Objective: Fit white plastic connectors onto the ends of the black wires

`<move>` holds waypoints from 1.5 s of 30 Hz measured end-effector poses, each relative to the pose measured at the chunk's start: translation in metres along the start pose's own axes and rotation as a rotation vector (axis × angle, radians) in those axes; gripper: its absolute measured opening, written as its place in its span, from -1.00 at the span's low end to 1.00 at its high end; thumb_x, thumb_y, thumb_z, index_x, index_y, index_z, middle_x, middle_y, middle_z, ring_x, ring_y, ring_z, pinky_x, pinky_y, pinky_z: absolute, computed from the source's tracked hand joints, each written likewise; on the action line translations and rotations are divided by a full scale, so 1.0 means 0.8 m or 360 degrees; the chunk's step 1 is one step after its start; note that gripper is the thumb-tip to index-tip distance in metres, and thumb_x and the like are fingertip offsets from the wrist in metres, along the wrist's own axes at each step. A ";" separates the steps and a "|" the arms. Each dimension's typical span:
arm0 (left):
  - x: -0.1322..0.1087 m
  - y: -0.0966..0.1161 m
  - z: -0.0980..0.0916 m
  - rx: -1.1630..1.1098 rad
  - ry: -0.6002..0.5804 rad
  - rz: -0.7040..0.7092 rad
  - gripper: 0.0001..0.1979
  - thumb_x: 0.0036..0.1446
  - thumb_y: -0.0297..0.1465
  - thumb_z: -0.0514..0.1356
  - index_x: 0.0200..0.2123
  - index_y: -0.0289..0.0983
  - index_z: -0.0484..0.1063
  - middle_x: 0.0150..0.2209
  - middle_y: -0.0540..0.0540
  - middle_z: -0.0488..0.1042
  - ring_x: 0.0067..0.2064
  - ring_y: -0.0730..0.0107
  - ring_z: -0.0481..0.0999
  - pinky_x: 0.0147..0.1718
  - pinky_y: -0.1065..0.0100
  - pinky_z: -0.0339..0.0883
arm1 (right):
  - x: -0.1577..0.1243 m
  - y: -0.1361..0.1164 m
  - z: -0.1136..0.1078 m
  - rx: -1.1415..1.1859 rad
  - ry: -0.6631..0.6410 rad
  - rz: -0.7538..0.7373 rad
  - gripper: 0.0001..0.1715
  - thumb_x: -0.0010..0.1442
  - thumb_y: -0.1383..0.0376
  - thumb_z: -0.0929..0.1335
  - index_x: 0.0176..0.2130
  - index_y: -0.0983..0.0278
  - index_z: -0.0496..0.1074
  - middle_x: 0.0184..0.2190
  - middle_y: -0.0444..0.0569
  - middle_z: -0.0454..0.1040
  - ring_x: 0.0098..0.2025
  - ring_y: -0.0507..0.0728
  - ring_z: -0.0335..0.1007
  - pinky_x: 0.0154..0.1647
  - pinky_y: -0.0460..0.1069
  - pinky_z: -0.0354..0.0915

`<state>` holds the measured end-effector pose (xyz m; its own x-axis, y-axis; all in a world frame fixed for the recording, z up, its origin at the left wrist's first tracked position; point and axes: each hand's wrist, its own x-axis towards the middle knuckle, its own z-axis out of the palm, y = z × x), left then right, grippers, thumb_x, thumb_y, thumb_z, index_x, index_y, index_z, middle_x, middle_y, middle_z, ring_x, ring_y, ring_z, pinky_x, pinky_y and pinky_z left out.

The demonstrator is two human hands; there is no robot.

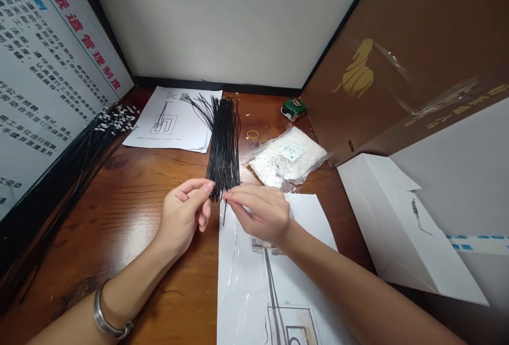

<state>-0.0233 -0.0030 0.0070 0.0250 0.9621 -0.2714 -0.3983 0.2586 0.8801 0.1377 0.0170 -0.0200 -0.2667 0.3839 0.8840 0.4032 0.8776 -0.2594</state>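
Observation:
A thick bundle of thin black wires (224, 143) lies on the wooden table, its near ends reaching my fingertips. My right hand (260, 207) is closed in a pinch on a black wire (225, 213), whose short end points down over a printed sheet. Just left of the bundle's near end is my left hand (185, 210), thumb and forefinger pressed together; what they hold, if anything, is too small to make out. A clear plastic bag of small white connector housings (292, 157) sits open beyond my right hand. Under my right forearm lies the printed drawing sheet (242, 292).
Another drawing sheet (167, 133) lies partly beneath the wires. At left, black wires with white connectors (115, 118) lie along a printed board. A green tape measure (293, 108) and a rubber band (253, 134) are at the back. A brown carton (413, 53) stands right.

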 end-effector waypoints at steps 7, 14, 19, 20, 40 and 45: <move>-0.001 -0.002 0.001 0.0030 0.0055 -0.0007 -0.76 -0.07 -0.30 0.38 -0.41 -0.32 0.45 -0.78 0.14 0.27 -0.78 0.66 0.12 -0.83 0.62 0.01 | 0.001 -0.002 -0.004 0.0063 -0.0008 0.0029 -0.78 0.11 0.56 0.35 -0.28 0.31 0.52 -0.43 -0.09 0.62 -0.40 0.01 0.58 -0.38 -0.14 0.52; -0.001 -0.002 -0.002 0.0063 -0.0003 -0.0001 -0.76 -0.06 -0.29 0.37 -0.44 -0.31 0.43 -0.78 0.14 0.28 -0.77 0.65 0.12 -0.81 0.60 0.02 | 0.001 -0.002 -0.003 0.0068 0.0021 0.0045 -0.79 0.12 0.55 0.35 -0.30 0.30 0.52 -0.46 -0.10 0.62 -0.43 0.00 0.57 -0.41 -0.15 0.50; -0.001 -0.005 -0.004 0.0128 -0.0044 0.0010 -0.78 0.00 -0.28 0.35 -0.40 -0.30 0.44 -0.79 0.15 0.24 -0.76 0.64 0.12 -0.77 0.58 0.01 | 0.000 -0.001 -0.003 0.0069 0.0010 0.0076 -0.78 0.13 0.54 0.35 -0.30 0.27 0.51 -0.45 -0.12 0.62 -0.44 0.00 0.57 -0.41 -0.14 0.51; -0.001 -0.006 -0.005 0.0135 -0.0048 0.0007 -0.79 0.01 -0.28 0.34 -0.39 -0.30 0.44 -0.79 0.16 0.24 -0.76 0.64 0.12 -0.77 0.58 0.01 | -0.001 -0.001 -0.003 0.0068 0.0009 0.0083 -0.78 0.13 0.54 0.35 -0.29 0.26 0.51 -0.45 -0.13 0.62 -0.44 0.00 0.57 -0.41 -0.14 0.52; -0.007 -0.003 -0.006 0.0214 -0.0154 0.0116 -0.82 0.03 -0.31 0.29 -0.47 -0.31 0.47 -0.52 -0.05 0.56 -0.70 0.57 0.30 -0.67 0.47 0.16 | -0.003 0.002 -0.003 0.0071 -0.0005 0.0069 -0.75 0.09 0.55 0.35 -0.28 0.26 0.50 -0.45 -0.14 0.62 -0.44 0.00 0.57 -0.42 -0.14 0.51; -0.006 -0.007 -0.008 0.0221 -0.0143 0.0115 -0.86 0.03 -0.34 0.30 -0.43 -0.31 0.48 -0.49 -0.07 0.58 -0.69 0.56 0.30 -0.65 0.45 0.18 | -0.004 0.003 -0.002 0.0033 0.0020 0.0059 -0.74 0.09 0.54 0.36 -0.25 0.24 0.49 -0.44 -0.17 0.62 -0.43 -0.02 0.56 -0.40 -0.15 0.51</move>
<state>-0.0272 -0.0096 0.0011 0.0849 0.9809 -0.1750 -0.2719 0.1917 0.9430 0.1410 0.0173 -0.0224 -0.2406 0.4127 0.8785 0.3942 0.8687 -0.3001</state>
